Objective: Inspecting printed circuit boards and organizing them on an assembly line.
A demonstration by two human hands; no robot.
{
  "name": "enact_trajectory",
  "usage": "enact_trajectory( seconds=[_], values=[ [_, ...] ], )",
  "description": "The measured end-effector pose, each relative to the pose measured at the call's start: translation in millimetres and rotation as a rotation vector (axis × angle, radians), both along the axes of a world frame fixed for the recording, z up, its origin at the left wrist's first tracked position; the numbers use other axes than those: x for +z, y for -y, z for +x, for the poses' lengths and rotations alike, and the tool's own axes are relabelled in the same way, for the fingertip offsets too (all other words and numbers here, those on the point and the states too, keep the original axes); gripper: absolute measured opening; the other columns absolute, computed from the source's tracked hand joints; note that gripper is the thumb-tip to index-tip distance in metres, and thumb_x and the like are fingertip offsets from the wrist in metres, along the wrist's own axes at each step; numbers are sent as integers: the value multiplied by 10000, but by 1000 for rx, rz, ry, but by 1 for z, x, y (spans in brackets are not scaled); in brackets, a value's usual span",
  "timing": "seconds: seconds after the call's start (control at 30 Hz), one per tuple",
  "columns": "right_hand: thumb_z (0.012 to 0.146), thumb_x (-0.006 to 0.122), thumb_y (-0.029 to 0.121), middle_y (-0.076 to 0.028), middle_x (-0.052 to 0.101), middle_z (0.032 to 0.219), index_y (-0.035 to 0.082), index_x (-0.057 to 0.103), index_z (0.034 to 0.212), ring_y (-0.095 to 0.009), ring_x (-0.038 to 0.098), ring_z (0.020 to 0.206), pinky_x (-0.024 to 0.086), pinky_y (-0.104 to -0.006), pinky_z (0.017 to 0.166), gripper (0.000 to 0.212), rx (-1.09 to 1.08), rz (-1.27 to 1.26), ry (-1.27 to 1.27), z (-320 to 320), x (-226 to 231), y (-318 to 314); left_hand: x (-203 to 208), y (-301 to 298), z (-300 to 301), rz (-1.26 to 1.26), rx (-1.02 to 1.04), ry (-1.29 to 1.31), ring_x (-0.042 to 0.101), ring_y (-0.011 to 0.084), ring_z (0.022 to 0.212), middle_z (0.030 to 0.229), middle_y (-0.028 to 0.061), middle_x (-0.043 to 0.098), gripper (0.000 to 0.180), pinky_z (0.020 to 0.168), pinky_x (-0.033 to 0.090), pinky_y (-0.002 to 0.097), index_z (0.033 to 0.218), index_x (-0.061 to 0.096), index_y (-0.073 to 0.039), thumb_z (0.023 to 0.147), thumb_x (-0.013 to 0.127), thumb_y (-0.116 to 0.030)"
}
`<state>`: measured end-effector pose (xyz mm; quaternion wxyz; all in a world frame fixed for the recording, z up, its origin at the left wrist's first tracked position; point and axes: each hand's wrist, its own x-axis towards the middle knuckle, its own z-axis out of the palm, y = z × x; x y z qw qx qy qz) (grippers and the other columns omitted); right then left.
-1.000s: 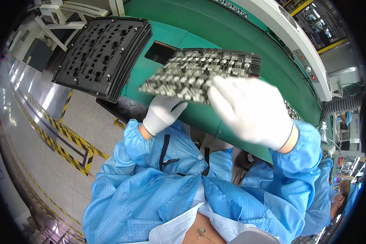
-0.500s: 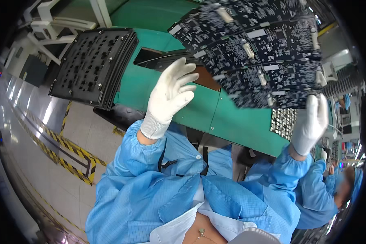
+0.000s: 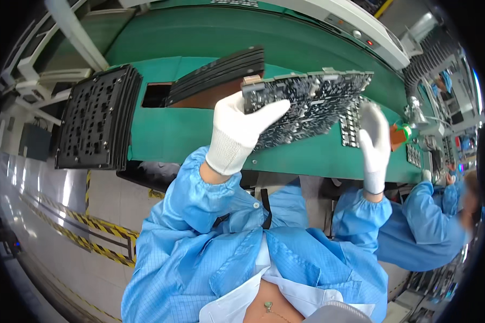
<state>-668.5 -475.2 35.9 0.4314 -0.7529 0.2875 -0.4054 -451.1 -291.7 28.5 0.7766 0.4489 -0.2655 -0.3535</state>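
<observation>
Your left hand grips the left edge of a populated circuit board panel, and your right hand holds its right edge, so it hangs above the green bench. A stack of black trays lies at the left.

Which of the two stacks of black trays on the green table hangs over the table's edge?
The left stack of black trays overhangs the near edge of the green table, above the floor. The other stack lies fully on the table, behind the circuit board.
</observation>
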Motion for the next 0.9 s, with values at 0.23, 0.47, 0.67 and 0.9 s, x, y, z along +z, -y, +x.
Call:
enact_trajectory(
  seconds=[0.23,0.47,0.67,0.9],
  values=[
    [841,724,127,-163,660,1285,33,653,1275,-383,574,1265,428,-456,1091,449,123,-1068,-566,-5,75,-6,-12,25,-32,-151,-9,463,708,138,933,1067,88,758,262,854,567,266,1157,735,9,895,734,22],
    [856,756,160,-117,668,925,41,691,1047,-315,647,867,516,-400,774,235,164,-922,-513,5,48,9,-22,34,-37,-18,-21,422,706,140,947,1087,105,753,272,858,563,264,1178,726,9,906,722,10],
    [862,753,170,-128,673,933,35,686,1025,-325,649,874,513,-406,789,222,49,-941,-516,5,41,8,-17,41,-45,55,16,359,703,129,930,1061,113,759,286,834,565,256,1189,718,23,905,722,-5],
    [882,738,193,-142,694,952,31,693,1014,-330,662,883,523,-403,805,213,-81,-915,-527,9,43,1,-19,51,-45,41,60,432,706,125,929,1056,112,762,303,835,565,257,1213,713,19,913,721,-25]
  ],
)
